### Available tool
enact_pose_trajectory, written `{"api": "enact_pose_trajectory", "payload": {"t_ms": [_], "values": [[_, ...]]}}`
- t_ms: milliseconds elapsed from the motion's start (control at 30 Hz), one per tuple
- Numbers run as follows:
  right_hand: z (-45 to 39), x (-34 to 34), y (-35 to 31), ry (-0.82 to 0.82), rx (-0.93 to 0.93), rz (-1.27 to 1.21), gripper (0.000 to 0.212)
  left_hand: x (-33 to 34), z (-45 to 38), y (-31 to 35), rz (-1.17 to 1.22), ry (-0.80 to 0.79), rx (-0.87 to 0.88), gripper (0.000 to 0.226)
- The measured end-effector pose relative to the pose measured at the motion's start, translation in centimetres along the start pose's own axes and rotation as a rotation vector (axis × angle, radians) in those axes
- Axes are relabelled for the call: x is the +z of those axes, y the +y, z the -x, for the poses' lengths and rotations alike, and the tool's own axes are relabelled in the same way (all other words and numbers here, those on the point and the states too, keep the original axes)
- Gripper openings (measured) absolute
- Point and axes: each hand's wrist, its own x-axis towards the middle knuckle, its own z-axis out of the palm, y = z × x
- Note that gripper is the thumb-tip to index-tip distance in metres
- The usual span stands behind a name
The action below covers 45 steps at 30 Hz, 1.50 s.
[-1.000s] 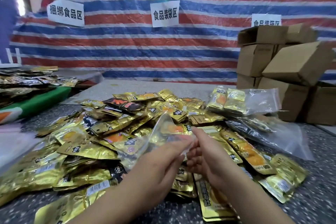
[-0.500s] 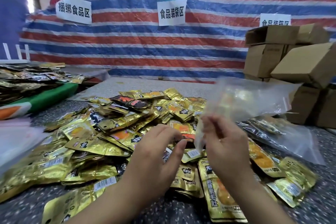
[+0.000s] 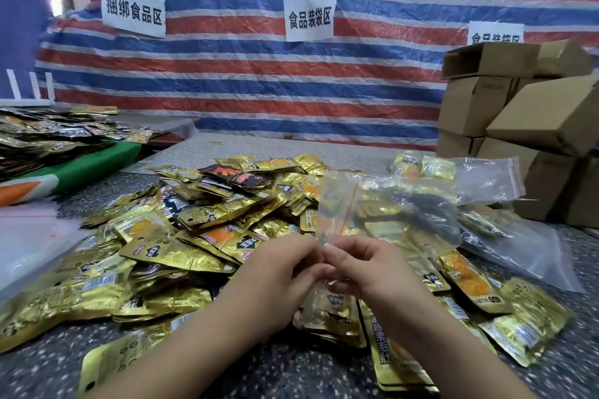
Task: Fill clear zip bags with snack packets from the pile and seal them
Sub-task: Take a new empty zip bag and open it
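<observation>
A big pile of gold snack packets (image 3: 194, 236) covers the speckled table (image 3: 291, 372) in front of me. Both hands meet over its near edge and pinch one empty clear zip bag (image 3: 337, 204) with a red zip line, held upright. My left hand (image 3: 285, 272) grips the bag's lower left edge, and my right hand (image 3: 366, 269) grips its lower right edge. The fingertips of the two hands almost touch. A filled clear bag (image 3: 460, 175) with gold packets lies at the back right, another filled bag (image 3: 505, 230) beside it.
Cardboard boxes (image 3: 525, 120) are stacked at the right. A sheaf of empty clear bags (image 3: 29, 236) lies at the left edge. Further left a green-topped table (image 3: 84, 165) holds more dark and gold packets. A striped tarp with paper signs (image 3: 309, 18) hangs behind.
The clear bag went from held low between both hands, to the right hand lifting it alone, to both hands pinching its lower end. My left hand rose from the pile to join it.
</observation>
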Motion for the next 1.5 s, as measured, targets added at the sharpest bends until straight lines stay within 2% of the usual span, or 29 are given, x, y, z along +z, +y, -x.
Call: {"api": "enact_pose_trajectory", "payload": {"t_ms": [100, 367, 667, 867, 1033, 1133, 1233, 1300, 1367, 1433, 1500], "values": [[0.0, -0.2, 0.0, -0.017, -0.026, 0.051, 0.015, -0.4, -0.1, -0.3, -0.025, -0.017, 0.021, 0.018], [0.0, 0.7, -0.1, 0.084, -0.133, 0.193, 0.013, -0.8, 0.0, -0.2, -0.141, 0.011, 0.006, 0.031], [0.4, 0.7, -0.4, 0.003, -0.132, 0.097, 0.013, -1.0, 0.3, 0.2, -0.154, 0.022, 0.052, 0.034], [0.1, 0.5, -0.1, 0.014, -0.149, 0.152, 0.011, -0.9, 0.2, 0.1, -0.173, 0.001, 0.046, 0.017], [0.3, 0.3, -0.6, -0.011, -0.149, 0.153, 0.016, -1.3, 0.1, 0.1, -0.099, -0.038, 0.055, 0.016], [0.2, 0.6, -0.8, 0.17, -0.169, 0.181, 0.023, -1.8, -0.2, 0.1, -0.036, -0.014, 0.051, 0.019], [-0.2, -0.5, -0.9, 0.509, -0.202, 0.27, 0.034, -2.9, -0.8, -0.8, 0.058, 0.122, -0.101, 0.029], [-0.2, -1.5, -1.3, 0.641, -0.23, 0.263, 0.039, -3.4, -1.1, -1.5, 0.062, 0.195, -0.193, 0.03], [-0.2, -1.8, -1.4, 0.678, -0.238, 0.273, 0.036, -3.3, -1.2, -1.6, 0.007, 0.203, -0.215, 0.027], [-0.2, -1.5, -1.2, 0.672, -0.244, 0.316, 0.032, -2.8, -0.8, -1.0, -0.032, 0.18, -0.179, 0.013], [-0.2, -1.1, -1.1, 0.66, -0.248, 0.326, 0.031, -2.3, -0.2, 0.5, -0.118, 0.179, -0.046, 0.033]]}}
